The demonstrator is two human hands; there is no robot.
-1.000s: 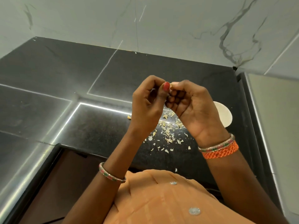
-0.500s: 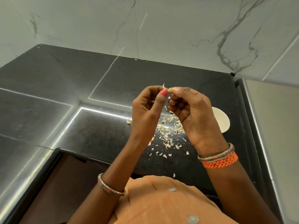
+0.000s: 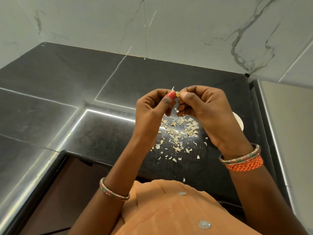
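the garlic clove (image 3: 177,94) hangs above the peel scraps (image 3: 179,133), pinched from the right by the right hand (image 3: 205,107); its loose skin (image 3: 173,89) sticks up leftward, nipped by the left hand (image 3: 151,106).

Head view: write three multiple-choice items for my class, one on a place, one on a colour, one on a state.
1. Where do the peel scraps lie? A in a sink; B on the black countertop; C on a board.
2. What colour is the thumbnail of the left hand? A red; B blue; C green.
3. What do the left hand and right hand do with the garlic clove? A drop it; B press it flat; C pinch it between fingertips.
Key: B, scraps dot the dark stone; A, the nail shows red; C, both thumbs and fingers close on it.
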